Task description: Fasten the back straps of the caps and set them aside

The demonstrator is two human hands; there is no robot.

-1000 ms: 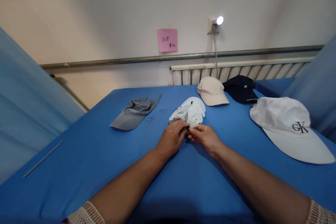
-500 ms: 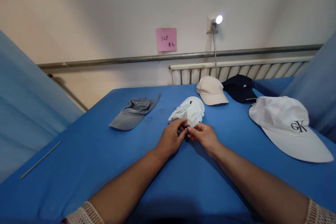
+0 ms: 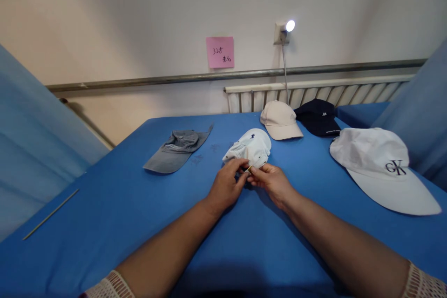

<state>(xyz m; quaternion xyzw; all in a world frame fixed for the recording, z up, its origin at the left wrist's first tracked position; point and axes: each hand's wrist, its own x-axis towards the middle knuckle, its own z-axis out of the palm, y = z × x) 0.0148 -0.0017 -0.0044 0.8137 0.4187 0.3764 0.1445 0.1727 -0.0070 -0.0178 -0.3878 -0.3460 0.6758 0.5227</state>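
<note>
A pale, nearly white baseball cap (image 3: 249, 145) with a small dark logo lies on the blue-covered table, its back edge toward me. My left hand (image 3: 228, 181) pinches the cap's back strap from the left. From the right, my right hand (image 3: 272, 184) pinches the same strap, its thumb and forefinger close to the left fingertips. A small yellowish bit, perhaps the buckle, shows between the hands. The fingers hide most of the strap. To the left rests a grey cap (image 3: 176, 149) with its strap end sticking out loose.
At the back right sit a cream cap (image 3: 281, 121) and a black cap (image 3: 317, 118). A large white cap (image 3: 379, 156) with dark letters lies at the right. A thin stick (image 3: 50, 214) is on the blue cover (image 3: 139, 223) at far left. Blue curtains (image 3: 38, 135) hang at both sides.
The fingertips have shifted slightly at the strap, and a yellowish bit now shows between them. The view has moved a little; the other caps lie as before.
</note>
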